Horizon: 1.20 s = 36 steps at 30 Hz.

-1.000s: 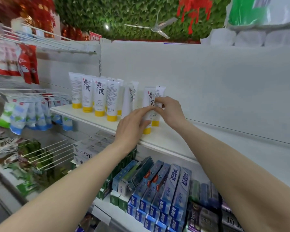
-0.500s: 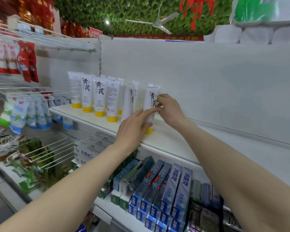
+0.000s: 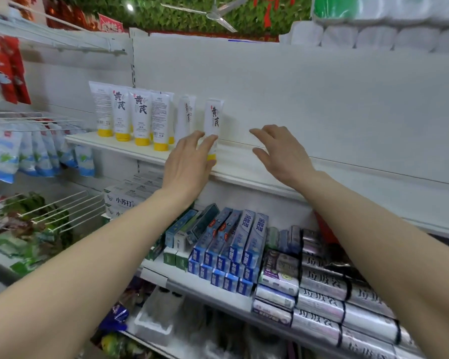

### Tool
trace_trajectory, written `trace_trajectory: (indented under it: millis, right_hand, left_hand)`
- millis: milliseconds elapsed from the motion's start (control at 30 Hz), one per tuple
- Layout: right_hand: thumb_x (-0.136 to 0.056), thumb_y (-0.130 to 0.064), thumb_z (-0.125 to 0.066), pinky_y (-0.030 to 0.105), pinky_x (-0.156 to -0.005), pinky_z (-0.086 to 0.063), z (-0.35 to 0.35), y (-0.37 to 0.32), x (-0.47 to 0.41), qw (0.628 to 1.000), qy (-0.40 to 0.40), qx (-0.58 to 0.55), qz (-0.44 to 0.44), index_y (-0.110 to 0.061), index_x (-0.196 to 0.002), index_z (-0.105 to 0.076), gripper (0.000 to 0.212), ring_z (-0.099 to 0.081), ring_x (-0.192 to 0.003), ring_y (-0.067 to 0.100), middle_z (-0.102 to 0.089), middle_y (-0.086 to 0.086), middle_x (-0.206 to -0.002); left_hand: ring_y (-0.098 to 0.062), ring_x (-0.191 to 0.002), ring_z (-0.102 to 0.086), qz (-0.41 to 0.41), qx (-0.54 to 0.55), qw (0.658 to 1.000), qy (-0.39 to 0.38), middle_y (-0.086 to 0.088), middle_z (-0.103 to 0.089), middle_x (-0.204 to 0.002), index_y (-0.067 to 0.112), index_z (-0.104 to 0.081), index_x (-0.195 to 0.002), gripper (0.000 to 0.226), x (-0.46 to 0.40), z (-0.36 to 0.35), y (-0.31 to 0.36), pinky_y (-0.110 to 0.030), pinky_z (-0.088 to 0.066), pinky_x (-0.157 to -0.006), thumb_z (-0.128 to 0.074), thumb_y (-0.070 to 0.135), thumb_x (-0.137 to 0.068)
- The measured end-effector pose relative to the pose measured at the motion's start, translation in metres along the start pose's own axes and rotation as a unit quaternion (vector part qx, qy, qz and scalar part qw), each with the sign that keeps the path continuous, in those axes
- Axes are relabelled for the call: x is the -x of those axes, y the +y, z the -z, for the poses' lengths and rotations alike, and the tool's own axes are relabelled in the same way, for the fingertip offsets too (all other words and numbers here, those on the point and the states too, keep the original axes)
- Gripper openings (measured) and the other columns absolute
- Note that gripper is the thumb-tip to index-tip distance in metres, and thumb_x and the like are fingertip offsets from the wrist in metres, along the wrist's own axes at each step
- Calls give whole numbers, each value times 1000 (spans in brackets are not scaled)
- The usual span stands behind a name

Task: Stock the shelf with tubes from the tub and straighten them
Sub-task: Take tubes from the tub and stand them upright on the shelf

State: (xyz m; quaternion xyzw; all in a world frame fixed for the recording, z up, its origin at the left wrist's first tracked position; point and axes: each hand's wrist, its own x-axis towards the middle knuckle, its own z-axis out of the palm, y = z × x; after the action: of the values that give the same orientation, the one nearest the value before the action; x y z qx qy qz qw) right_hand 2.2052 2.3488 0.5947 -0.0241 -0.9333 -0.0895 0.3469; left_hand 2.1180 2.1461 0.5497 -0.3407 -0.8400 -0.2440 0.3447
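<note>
A person is standing at a white shelf (image 3: 244,167) with both bare arms reaching forward over its front edge. The left hand (image 3: 188,161) is resting against the lower part of a white tube (image 3: 213,125) with a yellow cap, its fingers (image 3: 208,142) lying fairly straight along the tube's left side and front; whether they are actually gripping it I cannot tell, since the thumb is hiding behind the hand. That tube is standing upright on its cap, label facing out, at the right end of the row and a little apart from its neighbours. The right hand (image 3: 278,151) is hovering just to the right of the tube, not touching it, fingers spread and relaxed, palm facing down toward the shelf and holding nothing. To the left, a row of matching tubes (image 3: 138,115) is standing on the same shelf, most upright, some showing the printed back rather than the front. One tube (image 3: 184,120) beside the left hand is sitting turned sideways. Below, toothpaste boxes (image 3: 233,239) are leaning in rows on a lower shelf, next to silvery rolls (image 3: 322,288). On the far left, blue and white packets (image 3: 36,149) are hanging from wire hooks.
</note>
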Motion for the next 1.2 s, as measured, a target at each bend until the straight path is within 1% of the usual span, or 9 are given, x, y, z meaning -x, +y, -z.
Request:
trace_trajectory:
  millis: [100, 200, 333, 433, 600, 700, 833, 1000, 1200]
  right_hand:
    - [-96, -27, -51, 43, -89, -42, 17, -2, 46, 999, 15, 33, 8, -14, -138, -48, 44, -49, -111, 37, -54, 14, -128]
    - [-93, -27, -55, 45, -87, -45, 31, -4, 101, 998, 11, 59, -7, -12, -135, -51, 44, -52, -108, 38, -57, 16, -124]
    - [-93, -29, -56, 47, -87, -47, 47, -4, 184, 995, -21, 88, -32, -12, -133, -51, 44, -53, -106, 36, -58, 15, -121]
    - [-92, -31, -56, 46, -85, -48, 57, 1, 249, 992, -50, 98, -59, -11, -133, -51, 46, -54, -105, 35, -57, 14, -121]
    - [-88, -26, -61, 47, -81, -50, 70, 19, 369, 985, -84, 99, -114, -8, -130, -54, 47, -56, -100, 37, -59, 16, -115]
    - [-87, -26, -61, 47, -81, -49, 82, 39, 443, 974, -115, 93, -169, -9, -130, -53, 47, -55, -100, 38, -58, 17, -114]
    - [-88, -35, -47, 47, -83, -48, 98, 70, 541, 952, -153, 90, -250, -12, -134, -49, 51, -53, -101, 38, -56, 15, -115]
    - [-88, -26, -61, 45, -83, -49, 113, 113, 666, 920, -181, 99, -332, -10, -132, -52, 48, -54, -99, 39, -57, 16, -114]
    - [-92, -23, -59, 43, -82, -45, 125, 158, 816, 867, -242, 52, -432, -9, -134, -51, 44, -53, -102, 37, -56, 16, -118]
  left_hand:
    - [-33, -128, -41, -25, -17, 1000, 8, -13, -42, -145, 18, -39, -144, 55, 21, 8, 17, -43, -37, -102, -59, 24, -93]
    - [-33, -127, -42, -42, -4, 999, 12, -13, -44, -143, 16, -40, -142, 55, 52, 8, 40, -44, -37, -102, -61, 25, -91]
    - [-33, -128, -41, -73, 27, 997, -23, -13, -44, -142, 15, -40, -142, 58, 105, -3, 83, -43, -36, -102, -63, 26, -90]
    - [-34, -123, -47, -100, 50, 992, -57, -14, -47, -139, 15, -42, -140, 56, 148, -17, 120, -43, -39, -97, -62, 26, -89]
    - [-34, -119, -49, -158, 88, 977, -110, -12, -51, -134, 15, -47, -135, 54, 209, -40, 195, -44, -39, -98, -65, 30, -87]
    - [-34, -119, -48, -197, 125, 963, -139, -12, -50, -135, 16, -46, -137, 56, 243, -58, 247, -45, -40, -98, -66, 28, -86]
    - [-35, -123, -46, -240, 166, 938, -188, -12, -48, -138, 16, -44, -139, 55, 294, -83, 322, -46, -40, -98, -64, 26, -89]
    - [-34, -124, -44, -291, 203, 899, -257, -11, -46, -139, 16, -42, -141, 57, 361, -128, 423, -45, -38, -101, -62, 29, -89]
    - [-33, -116, -51, -324, 233, 851, -342, -10, -54, -131, 13, -50, -135, 56, 456, -180, 540, -43, -44, -95, -67, 25, -83]
